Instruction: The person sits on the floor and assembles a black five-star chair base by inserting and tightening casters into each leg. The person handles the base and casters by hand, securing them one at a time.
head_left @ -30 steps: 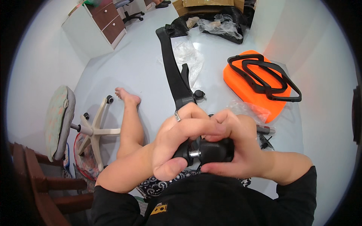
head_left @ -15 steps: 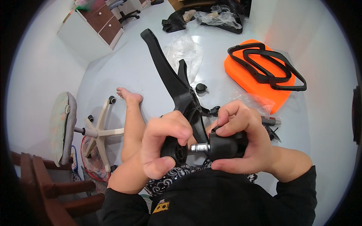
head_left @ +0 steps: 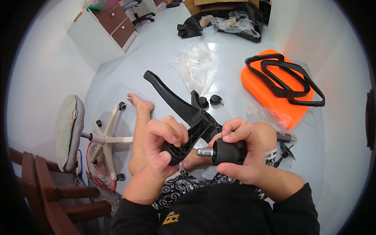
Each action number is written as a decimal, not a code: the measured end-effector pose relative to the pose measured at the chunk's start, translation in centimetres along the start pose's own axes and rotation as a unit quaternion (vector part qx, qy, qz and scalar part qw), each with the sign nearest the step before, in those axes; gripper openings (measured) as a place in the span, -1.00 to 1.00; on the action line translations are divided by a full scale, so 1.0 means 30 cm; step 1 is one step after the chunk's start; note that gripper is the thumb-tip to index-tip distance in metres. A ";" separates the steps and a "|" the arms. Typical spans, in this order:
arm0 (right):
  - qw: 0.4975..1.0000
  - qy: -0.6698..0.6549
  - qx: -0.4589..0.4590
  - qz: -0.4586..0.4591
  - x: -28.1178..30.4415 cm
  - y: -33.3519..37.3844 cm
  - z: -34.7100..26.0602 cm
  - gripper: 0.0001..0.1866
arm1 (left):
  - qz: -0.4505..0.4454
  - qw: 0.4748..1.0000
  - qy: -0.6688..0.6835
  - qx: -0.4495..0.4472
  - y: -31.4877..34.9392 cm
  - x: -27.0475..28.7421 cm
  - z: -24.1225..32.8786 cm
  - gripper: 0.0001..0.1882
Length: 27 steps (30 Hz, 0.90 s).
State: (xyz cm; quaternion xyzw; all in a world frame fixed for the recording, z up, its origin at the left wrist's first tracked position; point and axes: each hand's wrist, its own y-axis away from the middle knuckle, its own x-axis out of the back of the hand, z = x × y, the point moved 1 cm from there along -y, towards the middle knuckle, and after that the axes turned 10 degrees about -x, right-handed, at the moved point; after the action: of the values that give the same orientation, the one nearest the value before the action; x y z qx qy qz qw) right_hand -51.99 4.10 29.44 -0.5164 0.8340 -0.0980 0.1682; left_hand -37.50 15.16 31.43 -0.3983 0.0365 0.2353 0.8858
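Observation:
A black star-shaped chair base (head_left: 178,102) stands tilted in front of me, its legs spreading upward and outward. Around the tip of its nearest leg, my left hand (head_left: 158,147) is closed. My right hand (head_left: 250,154) grips a black caster wheel (head_left: 226,152) by its body, fingers above and thumb below. The caster's bare metal stem points left toward the leg tip, with a gap between them. Two loose casters (head_left: 215,100) lie on the floor beyond the base, one partly hidden by a leg.
An orange seat cushion (head_left: 250,80) with black armrest loops (head_left: 274,87) lies at right. Clear plastic (head_left: 197,64) is on the floor ahead. A chair with a white base (head_left: 113,140) lies at left, near brown wooden furniture (head_left: 47,192). A dark cylinder (head_left: 286,137) rests by my right knee.
The chair base has tipped lower and its leg tip has turned. The caster in my right hand is now farther from the tip. My view has shifted slightly.

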 end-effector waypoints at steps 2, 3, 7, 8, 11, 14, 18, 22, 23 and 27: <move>0.996 -0.050 0.055 0.039 -0.025 -0.007 0.044 -0.45 | -0.002 1.000 0.019 -0.024 -0.031 0.022 -0.009 -0.67; 0.987 -0.095 0.110 0.070 -0.069 -0.018 0.069 -0.45 | -0.002 0.999 0.025 -0.038 -0.051 0.030 -0.008 -0.68; 0.981 -0.153 0.102 0.061 -0.155 -0.034 0.112 -0.46 | -0.048 0.996 0.043 -0.054 -0.132 0.052 0.049 -0.68; 0.991 -0.119 0.035 0.054 -0.142 -0.034 0.113 -0.49 | -0.062 0.996 0.050 -0.050 -0.142 0.068 0.053 -0.69; 0.977 -0.130 -0.168 0.011 -0.089 -0.068 0.069 -0.59 | -0.096 0.994 0.016 -0.053 -0.145 0.130 0.072 -0.67; 0.947 -0.152 -0.284 -0.008 -0.073 -0.093 0.044 -0.59 | -0.148 0.986 -0.035 -0.066 -0.144 0.164 0.101 -0.64; 0.897 -0.184 -0.396 -0.069 -0.035 -0.124 -0.005 -0.53 | -0.245 0.964 0.025 -0.098 -0.133 0.156 0.105 -0.79; 0.938 -0.003 -0.314 -0.148 -0.012 -0.143 -0.074 -0.49 | -0.230 0.966 0.031 -0.115 -0.101 0.102 0.120 -0.73; 0.935 -0.006 -0.326 -0.139 -0.013 -0.143 -0.102 -0.49 | -0.214 0.968 0.028 -0.125 -0.095 0.098 0.120 -0.72; 0.948 -0.031 -0.300 -0.100 -0.035 -0.125 -0.158 -0.48 | -0.162 0.973 0.005 -0.161 -0.085 0.074 0.119 -0.69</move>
State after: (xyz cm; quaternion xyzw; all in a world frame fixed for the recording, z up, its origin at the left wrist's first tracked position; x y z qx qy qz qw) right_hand -50.27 3.30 35.28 -0.6262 0.7636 0.1562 0.0210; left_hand -34.83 17.14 35.06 -0.5378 -0.0625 0.0890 0.8360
